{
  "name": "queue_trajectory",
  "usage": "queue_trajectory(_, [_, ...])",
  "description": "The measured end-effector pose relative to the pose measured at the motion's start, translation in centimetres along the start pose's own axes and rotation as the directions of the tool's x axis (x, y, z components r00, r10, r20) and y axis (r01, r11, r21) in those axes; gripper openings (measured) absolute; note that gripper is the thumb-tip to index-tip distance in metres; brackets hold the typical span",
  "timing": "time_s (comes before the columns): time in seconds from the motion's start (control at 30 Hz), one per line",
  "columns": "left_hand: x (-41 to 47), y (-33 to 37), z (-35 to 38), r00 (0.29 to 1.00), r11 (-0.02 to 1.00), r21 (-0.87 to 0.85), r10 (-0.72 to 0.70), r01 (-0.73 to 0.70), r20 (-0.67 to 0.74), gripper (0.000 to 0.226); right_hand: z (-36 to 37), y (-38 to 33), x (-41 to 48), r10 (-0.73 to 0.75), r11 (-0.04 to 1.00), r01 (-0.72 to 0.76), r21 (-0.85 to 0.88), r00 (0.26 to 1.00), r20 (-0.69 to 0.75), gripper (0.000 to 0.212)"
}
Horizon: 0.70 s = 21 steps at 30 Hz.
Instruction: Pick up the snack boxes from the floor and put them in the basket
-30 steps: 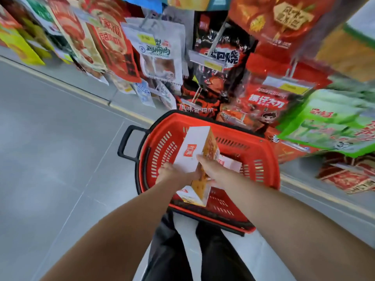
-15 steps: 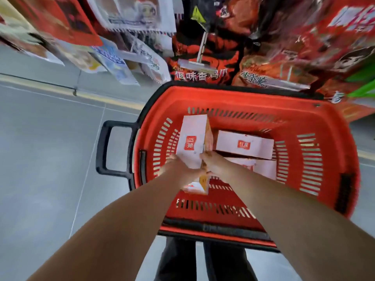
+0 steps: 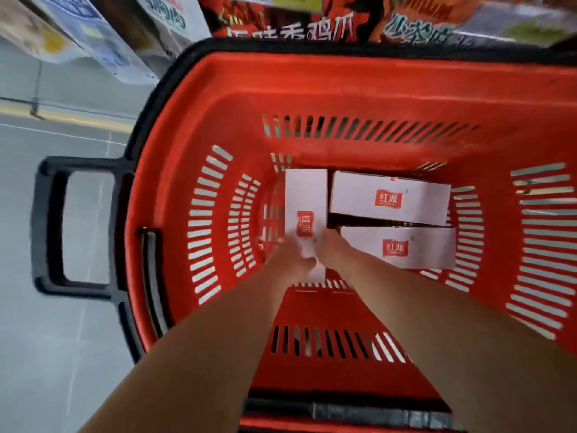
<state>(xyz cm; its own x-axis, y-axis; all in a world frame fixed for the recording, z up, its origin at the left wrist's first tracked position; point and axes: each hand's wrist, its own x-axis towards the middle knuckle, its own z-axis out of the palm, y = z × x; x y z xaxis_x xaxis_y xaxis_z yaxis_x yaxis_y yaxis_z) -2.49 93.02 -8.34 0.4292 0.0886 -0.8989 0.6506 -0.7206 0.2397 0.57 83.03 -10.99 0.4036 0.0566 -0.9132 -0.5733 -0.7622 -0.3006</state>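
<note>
A red plastic basket (image 3: 359, 82) with a black rim fills the head view. Deep inside it, a white snack box (image 3: 306, 195) with a red logo lies lengthwise at the bottom left. My left hand (image 3: 288, 260) and my right hand (image 3: 332, 248) both grip its near end, one on each side. Two more white snack boxes lie side by side to its right: the far box (image 3: 390, 198) and the near box (image 3: 398, 246). My forearms reach down over the basket's near wall.
A black handle (image 3: 50, 226) sticks out from the basket's left side over the grey tiled floor (image 3: 46, 354). Hanging snack bags (image 3: 290, 23) on a shelf rack crowd the top of the view just behind the basket.
Both hands lowered the held box from an upright tilt above the basket floor to lying flat on the bottom, left of the two other boxes. The view came closer to the basket.
</note>
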Motion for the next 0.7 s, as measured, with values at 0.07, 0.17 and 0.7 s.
queue_trajectory(0.07, [0.4,0.6,-0.4,0.998,0.995,-0.081,-0.056,0.056,0.004,0.057,-1.0,0.3,-1.1,0.001,0.999,-0.001,-0.044,1.000,-0.007,0.040])
queue_trajectory(0.17, [-0.1,1.8,-2.0,0.997,0.995,-0.077,-0.071,0.068,-0.034,0.067,-2.8,0.4,-2.7,0.031,0.999,-0.030,0.017,0.998,-0.061,0.049])
queue_trajectory(0.7, [-29.5,16.7,-9.6,0.881,0.846,-0.295,0.351,-0.444,-0.319,0.037,-14.0,-0.6,-35.4,0.099,0.478,0.265,0.838,0.931,-0.351,0.012])
